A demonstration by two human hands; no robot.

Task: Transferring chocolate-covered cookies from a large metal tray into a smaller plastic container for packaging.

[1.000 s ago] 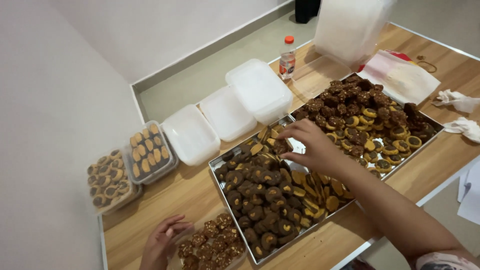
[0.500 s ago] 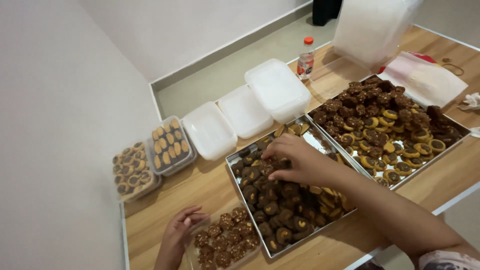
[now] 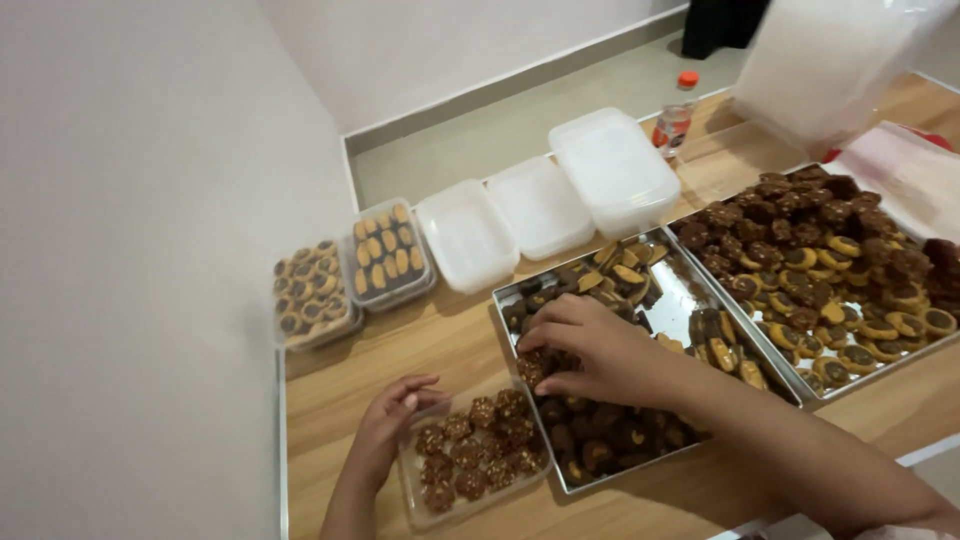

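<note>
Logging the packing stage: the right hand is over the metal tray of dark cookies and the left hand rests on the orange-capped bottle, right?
Not quite. In the head view the left hand rests on the clear cookie container, not the bottle. The right hand is over the metal tray.

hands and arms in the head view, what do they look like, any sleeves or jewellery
Both hands are bare, with no gloves. The left hand and its forearm show no sleeve, ring or watch. The right hand leads into a long bare forearm; only at the bottom right corner does the edge of a light, patterned sleeve peek in. No bracelets or markings are visible.
</note>
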